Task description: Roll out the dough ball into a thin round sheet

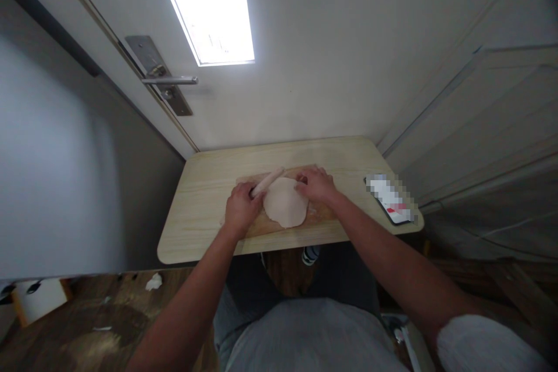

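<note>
A flat, roughly round sheet of dough lies on a wooden board on the small table. My left hand is closed around the near end of a pale rolling pin, which slants away over the dough's upper left edge. At the dough's upper right edge, my right hand has its fingers curled, thumb and fingertips pinching the rim of the sheet. The undersides of the fingers on both hands are partly hidden.
A phone with a blurred screen lies at the right end of the light wooden table. Behind the table stands a door with a metal handle and a bright glass pane. Crumpled tissue lies on the floor at left.
</note>
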Action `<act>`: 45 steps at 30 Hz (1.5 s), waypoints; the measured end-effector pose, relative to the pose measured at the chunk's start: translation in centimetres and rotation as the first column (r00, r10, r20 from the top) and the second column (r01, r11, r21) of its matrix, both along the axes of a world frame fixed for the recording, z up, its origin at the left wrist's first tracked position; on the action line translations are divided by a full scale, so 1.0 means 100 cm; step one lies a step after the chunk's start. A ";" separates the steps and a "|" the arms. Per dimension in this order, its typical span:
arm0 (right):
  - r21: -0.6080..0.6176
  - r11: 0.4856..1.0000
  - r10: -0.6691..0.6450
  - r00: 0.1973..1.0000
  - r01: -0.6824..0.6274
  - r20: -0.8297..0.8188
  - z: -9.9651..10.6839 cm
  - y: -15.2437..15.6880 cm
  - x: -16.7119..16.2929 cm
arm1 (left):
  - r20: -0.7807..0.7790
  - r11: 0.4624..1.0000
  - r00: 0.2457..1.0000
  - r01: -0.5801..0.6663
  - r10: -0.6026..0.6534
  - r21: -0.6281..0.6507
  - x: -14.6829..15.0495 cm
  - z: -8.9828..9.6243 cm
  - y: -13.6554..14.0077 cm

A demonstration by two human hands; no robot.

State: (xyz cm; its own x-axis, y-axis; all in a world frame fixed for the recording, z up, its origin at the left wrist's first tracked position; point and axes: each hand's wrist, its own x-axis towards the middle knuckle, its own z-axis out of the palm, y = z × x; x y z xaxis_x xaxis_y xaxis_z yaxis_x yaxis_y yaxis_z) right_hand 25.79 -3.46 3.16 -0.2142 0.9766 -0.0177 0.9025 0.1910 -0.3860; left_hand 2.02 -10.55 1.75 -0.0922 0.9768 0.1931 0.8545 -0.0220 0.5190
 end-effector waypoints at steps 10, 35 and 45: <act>0.194 0.980 0.040 0.999 -0.035 -0.021 -0.005 0.002 -0.020 | -0.177 0.962 0.955 0.206 -0.238 -0.178 0.024 0.019 -0.005; 0.234 0.968 0.064 0.989 -0.095 0.136 -0.004 -0.007 -0.035 | -0.329 0.994 0.942 0.025 -0.058 -0.106 0.026 0.009 0.014; 0.249 0.965 0.054 0.992 -0.081 0.114 -0.008 0.008 -0.040 | -0.364 0.991 0.930 0.011 -0.059 -0.131 0.023 0.013 0.029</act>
State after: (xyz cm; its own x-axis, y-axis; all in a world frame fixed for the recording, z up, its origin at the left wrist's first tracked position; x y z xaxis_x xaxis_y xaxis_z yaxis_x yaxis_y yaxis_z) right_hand 21.81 -2.68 2.32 -0.2898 0.9356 0.2016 0.9173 0.3316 -0.2204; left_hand 4.36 -7.67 3.03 -0.0037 0.9965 0.0835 0.9853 -0.0107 0.1707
